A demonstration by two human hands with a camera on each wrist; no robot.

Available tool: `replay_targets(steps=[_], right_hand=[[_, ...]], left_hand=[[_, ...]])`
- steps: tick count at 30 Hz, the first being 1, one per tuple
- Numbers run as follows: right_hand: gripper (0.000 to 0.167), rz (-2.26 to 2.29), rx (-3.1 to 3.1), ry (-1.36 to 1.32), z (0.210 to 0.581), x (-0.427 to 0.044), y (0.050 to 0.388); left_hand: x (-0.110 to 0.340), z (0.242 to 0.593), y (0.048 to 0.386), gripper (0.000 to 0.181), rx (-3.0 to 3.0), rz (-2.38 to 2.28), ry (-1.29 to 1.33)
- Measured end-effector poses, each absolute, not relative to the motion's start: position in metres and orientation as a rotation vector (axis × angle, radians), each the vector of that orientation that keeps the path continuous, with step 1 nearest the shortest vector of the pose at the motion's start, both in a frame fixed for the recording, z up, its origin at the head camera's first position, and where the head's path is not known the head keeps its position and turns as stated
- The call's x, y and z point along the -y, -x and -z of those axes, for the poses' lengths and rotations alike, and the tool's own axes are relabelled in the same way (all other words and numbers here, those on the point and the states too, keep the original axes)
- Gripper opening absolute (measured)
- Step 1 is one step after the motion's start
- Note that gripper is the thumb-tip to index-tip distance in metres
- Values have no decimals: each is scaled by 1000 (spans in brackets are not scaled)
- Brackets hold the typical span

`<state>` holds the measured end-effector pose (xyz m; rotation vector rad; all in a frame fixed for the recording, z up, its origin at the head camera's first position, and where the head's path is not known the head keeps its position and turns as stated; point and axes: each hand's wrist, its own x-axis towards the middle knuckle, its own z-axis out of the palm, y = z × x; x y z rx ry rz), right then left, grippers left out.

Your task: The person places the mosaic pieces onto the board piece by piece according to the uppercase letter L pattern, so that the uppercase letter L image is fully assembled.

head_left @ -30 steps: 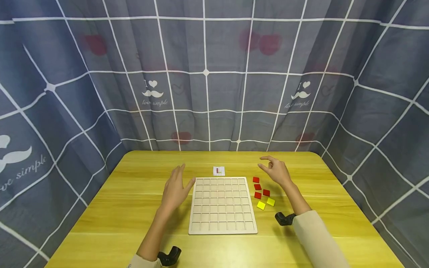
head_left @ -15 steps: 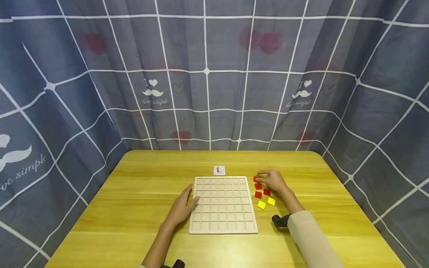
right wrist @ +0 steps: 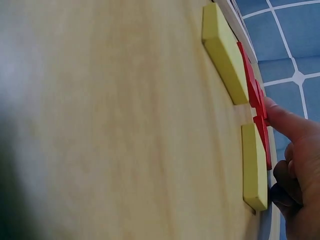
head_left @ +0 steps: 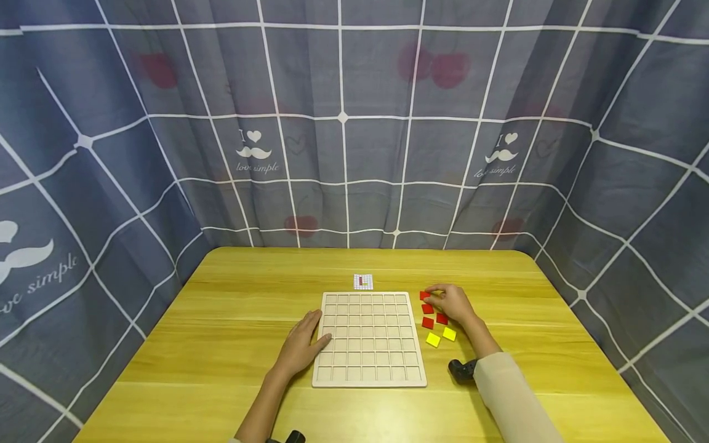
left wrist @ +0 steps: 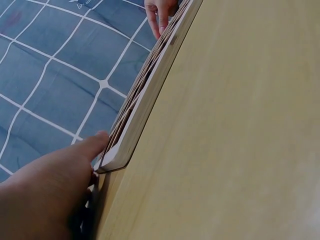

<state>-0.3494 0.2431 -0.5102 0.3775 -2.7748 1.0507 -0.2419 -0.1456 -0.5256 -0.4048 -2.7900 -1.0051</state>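
A pale wooden board (head_left: 368,386) with a grid of shallow square cells lies in the middle of the table. My left hand (head_left: 298,347) is at its left edge, thumb on the rim and fingers fairly straight alongside; the left wrist view shows the thumb (left wrist: 92,145) touching the board's corner. To the right of the board, my right hand (head_left: 456,304) has thumb and index finger at the two sides of the farthest red square tile (head_left: 423,295), pinching it. Several other red tiles (head_left: 428,322) lie just nearer, and two yellow tiles (head_left: 433,339) are nearest me.
Behind the board lies a small white card (head_left: 363,282) printed with a grid and a few coloured cells. A grey-blue curtain (head_left: 371,147) with white lines surrounds the back and sides of the yellow wooden table (head_left: 221,320).
My right hand has come down and in to the farthest red tile. The left hand has moved nearer me and right, down onto the board's left edge.
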Motion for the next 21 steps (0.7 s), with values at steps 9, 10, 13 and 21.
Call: replay_targets(steps=[9,10,13,21], right_hand=[[36,-1115,2712,-306,511,-239,347],[37,-1114,2698,-311,509,-237,346],[36,-1128,2659,-363,499,-226,344],[34,-1118,2561,-539,471,-176,339]], left_hand=[[144,528,240,67,2786,914,419],[144,529,239,67,2787,910,417],[145,530,239,67,2784,897,419],[144,529,240,67,2774,856,427]])
